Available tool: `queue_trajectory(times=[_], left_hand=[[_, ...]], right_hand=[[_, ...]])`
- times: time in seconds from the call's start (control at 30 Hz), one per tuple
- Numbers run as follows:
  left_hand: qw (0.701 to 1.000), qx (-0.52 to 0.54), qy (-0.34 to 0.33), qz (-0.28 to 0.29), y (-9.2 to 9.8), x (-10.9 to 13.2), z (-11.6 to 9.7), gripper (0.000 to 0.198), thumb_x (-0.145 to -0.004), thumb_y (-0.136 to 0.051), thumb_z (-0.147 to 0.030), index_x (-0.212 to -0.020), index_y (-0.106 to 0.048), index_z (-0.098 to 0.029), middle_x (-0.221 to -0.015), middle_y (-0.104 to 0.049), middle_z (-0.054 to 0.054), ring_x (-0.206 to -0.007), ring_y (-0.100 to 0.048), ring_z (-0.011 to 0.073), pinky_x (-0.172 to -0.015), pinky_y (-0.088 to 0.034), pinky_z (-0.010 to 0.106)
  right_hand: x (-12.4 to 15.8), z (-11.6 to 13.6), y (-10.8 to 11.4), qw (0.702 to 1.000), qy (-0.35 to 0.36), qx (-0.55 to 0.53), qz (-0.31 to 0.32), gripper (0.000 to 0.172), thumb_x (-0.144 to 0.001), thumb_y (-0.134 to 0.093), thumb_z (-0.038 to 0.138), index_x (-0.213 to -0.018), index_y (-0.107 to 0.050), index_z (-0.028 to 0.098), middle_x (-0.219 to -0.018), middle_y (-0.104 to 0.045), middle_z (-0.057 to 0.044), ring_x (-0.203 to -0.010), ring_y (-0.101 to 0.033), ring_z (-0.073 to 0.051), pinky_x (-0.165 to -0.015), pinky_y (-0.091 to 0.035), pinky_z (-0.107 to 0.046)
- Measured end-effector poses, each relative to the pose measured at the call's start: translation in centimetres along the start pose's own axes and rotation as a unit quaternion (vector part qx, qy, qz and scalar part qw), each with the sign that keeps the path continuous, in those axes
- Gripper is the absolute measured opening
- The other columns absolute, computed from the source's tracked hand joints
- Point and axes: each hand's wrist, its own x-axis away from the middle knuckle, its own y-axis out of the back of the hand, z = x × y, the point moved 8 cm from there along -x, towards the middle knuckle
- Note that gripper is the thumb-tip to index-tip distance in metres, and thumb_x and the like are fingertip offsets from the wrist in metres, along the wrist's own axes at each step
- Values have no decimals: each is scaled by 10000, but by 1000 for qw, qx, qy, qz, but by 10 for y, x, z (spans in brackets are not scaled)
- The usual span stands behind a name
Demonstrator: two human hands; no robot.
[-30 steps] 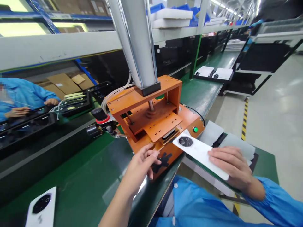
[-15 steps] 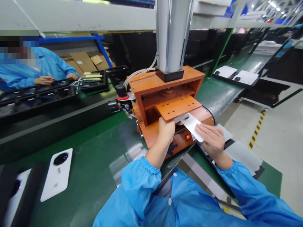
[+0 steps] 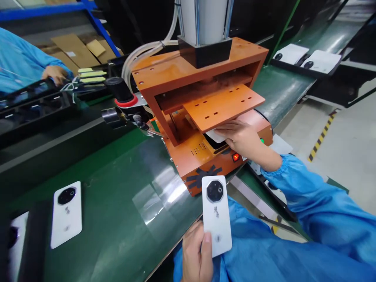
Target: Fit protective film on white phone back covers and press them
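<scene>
My left hand [image 3: 197,250] grips a white phone back panel [image 3: 217,231] near its lower end, at the table's front edge. The panel shows a round black camera area and dark markings. My right hand [image 3: 239,137] reaches under the raised plate [image 3: 225,107] of the orange press [image 3: 188,164], its fingers on another white panel [image 3: 216,136] over the black bed. The plate partly hides that panel. On the left of the green table lies a further white phone panel [image 3: 67,219], camera area up.
A regulator with a black knob [image 3: 119,89] and hoses juts from the press's left side. A black tray edge [image 3: 37,243] stands at the far left. Across the line, a person's hand [image 3: 55,74] rests near black trays. White panels [image 3: 321,62] lie in a tray at the back right.
My left hand has left the press and come down towards me with a phone panel. My right hand has moved in under the plate with the white panel. The view has shifted closer.
</scene>
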Motion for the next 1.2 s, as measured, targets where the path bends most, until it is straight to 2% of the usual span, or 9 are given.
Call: queue_trajectory(times=[0.27,0.6,0.73,0.87,0.93,1.0,1.07,1.13,1.2], left_hand=[[979,-77,-190,16,-8,-9,-25,260,-936,-418,-103,-702,-464,-207,-638,-493,13,-629,-490,149,-594,-369,294],[970,-100,-218,33,-17,-12,-29,226,-897,-440,-63,-724,-445,-208,-655,-488,13,-672,-490,167,-632,-363,319],[969,-107,-222,33,-14,-14,-34,214,-892,-442,-65,-731,-461,-205,-701,-530,28,-715,-522,177,-663,-397,330],[954,-169,-244,46,-14,-19,-42,150,-884,-472,-73,-831,-558,-184,-1039,-684,113,-998,-585,242,-875,-439,416],[933,-224,-274,60,-17,-22,-47,129,-876,-500,-87,-856,-585,-183,-1248,-683,121,-1161,-560,282,-971,-395,454],[911,-272,-302,66,-20,-29,-49,129,-876,-509,-100,-853,-599,-190,-1396,-638,98,-1273,-520,306,-1008,-347,470],[889,-313,-329,54,-19,-36,-49,125,-876,-517,-116,-844,-606,-198,-1459,-602,81,-1350,-476,327,-1008,-318,476],[868,-347,-356,22,-15,-44,-47,102,-872,-532,-138,-827,-599,-200,-1467,-596,93,-1409,-425,355,-1005,-304,485],[851,-365,-378,-11,-11,-51,-43,91,-869,-545,-166,-791,-575,-201,-1458,-601,108,-1453,-380,374,-1015,-299,490]], right_hand=[[-7,5,6,998,8,-49,34,408,-908,-523,118,-1221,-733,271,-1221,-736,26,-1146,-681,-202,-966,-581,-364],[-11,13,5,998,-4,-17,66,391,-918,-528,103,-1222,-727,247,-1235,-724,-15,-1154,-658,-239,-965,-570,-401],[-11,6,4,994,4,-61,93,344,-938,-651,329,-1262,-702,225,-1311,-686,-36,-1202,-638,-253,-1037,-531,-418],[-8,11,6,989,18,-91,114,652,-906,-638,633,-1337,-639,144,-1402,-626,-129,-1297,-579,-292,-1121,-452,-462],[2,16,11,991,22,-95,93,643,-953,-564,630,-1377,-602,149,-1420,-611,-140,-1337,-549,-288,-1166,-387,-487],[21,13,20,996,-4,-86,32,555,-1014,-481,558,-1420,-558,186,-1437,-597,-124,-1364,-522,-278,-1190,-328,-515],[55,-5,36,989,-105,-52,-93,452,-1055,-398,425,-1430,-537,214,-1416,-604,-114,-1352,-527,-267,-1169,-337,-516],[107,-27,52,946,-235,6,-225,411,-1048,-358,299,-1391,-570,218,-1327,-641,-122,-1277,-568,-264,-1098,-401,-491],[151,-38,50,917,-300,56,-257,404,-1018,-375,226,-1333,-627,228,-1236,-665,-123,-1175,-611,-264,-1029,-438,-480]])
